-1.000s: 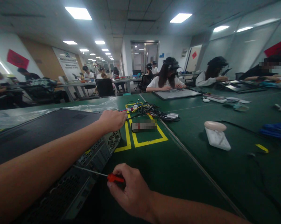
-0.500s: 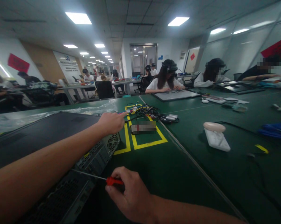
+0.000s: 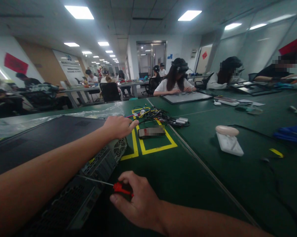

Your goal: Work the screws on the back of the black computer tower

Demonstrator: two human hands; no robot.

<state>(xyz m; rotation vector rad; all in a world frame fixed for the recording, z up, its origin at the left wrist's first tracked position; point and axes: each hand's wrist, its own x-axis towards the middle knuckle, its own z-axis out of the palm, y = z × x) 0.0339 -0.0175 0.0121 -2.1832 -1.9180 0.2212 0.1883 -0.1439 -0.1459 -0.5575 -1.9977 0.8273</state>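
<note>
My right hand, at the lower middle, grips the red handle of a screwdriver. The long shaft points left to the back panel of a dark computer case, which lies flat on the left; its tip is hidden behind my left forearm. Over the case's far right corner, near a round fan grille, my left hand reaches out, palm down. Its thumb sticks out to the right, and its other fingertips are hard to make out. Just beyond it is a tangle of cables. A phone lies inside yellow tape.
A white object with a pinkish rounded top sits on the green table at right, near a blue bundle. Clear plastic wrap lies behind the case. Across the table, a person works over a flat panel.
My left hand has shifted slightly; its pointing finger no longer shows and its thumb sticks out. My right hand's grip on the red handle has loosened a little, with the fingers wider apart.
</note>
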